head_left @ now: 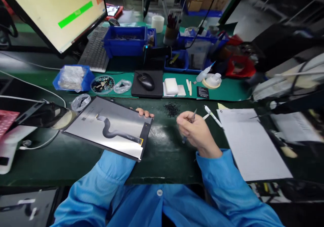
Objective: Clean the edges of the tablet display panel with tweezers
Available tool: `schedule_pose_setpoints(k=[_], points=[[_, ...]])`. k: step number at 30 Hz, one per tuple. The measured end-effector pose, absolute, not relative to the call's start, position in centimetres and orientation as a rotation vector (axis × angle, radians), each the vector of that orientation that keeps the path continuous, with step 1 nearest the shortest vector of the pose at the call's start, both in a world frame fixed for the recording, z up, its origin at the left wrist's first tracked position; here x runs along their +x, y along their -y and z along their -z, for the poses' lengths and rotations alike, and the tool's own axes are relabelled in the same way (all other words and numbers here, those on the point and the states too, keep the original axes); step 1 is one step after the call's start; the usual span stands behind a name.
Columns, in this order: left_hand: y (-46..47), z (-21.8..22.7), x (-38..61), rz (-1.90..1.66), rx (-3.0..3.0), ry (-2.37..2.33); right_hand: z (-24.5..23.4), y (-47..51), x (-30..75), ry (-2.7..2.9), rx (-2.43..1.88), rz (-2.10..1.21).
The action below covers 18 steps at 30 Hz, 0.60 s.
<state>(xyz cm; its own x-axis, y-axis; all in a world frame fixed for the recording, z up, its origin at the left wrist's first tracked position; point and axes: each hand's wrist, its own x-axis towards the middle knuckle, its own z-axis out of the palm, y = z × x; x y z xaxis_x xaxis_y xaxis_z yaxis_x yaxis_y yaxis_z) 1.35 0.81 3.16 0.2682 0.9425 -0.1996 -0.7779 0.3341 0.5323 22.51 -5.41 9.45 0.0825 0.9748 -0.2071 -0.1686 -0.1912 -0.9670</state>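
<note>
My left hand [144, 112] is mostly hidden under a flat silver display panel [111, 127] with a dark flex cable [115, 130] across its back. Only the fingertips show, curled over the panel's far right edge, holding it tilted above the dark green bench. My right hand [194, 130] is closed in a pinch on metal tweezers [190, 123], whose tips point up and away. It hovers to the right of the panel, just in front of a small pile of black scraps [172, 109].
A monitor [58, 10], keyboard [95, 51] and blue bins [126, 40] line the back. A mouse [146, 81] sits on its pad; white pads [171, 86] and a pen [213, 115] lie nearby. A printed sheet [250, 146] is at right. Another panel [25, 206] lies lower left.
</note>
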Motion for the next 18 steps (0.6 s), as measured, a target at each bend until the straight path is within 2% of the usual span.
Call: schedule_pose_setpoints(k=[7, 15, 18], points=[[1.1, -6.3, 1.2, -1.364, 0.176, -0.406, -11.7, 1.6, 24.0, 0.994, -1.322, -1.035], [0.9, -7.3, 1.3, -1.334, 0.064, -0.465, -9.1, 1.7, 23.8, 0.929, -1.382, -0.865], [1.1, -7.1, 1.4, -1.351, 0.029, -0.464, -8.2, 2.6, 22.8, 0.852, -1.309, -0.907]])
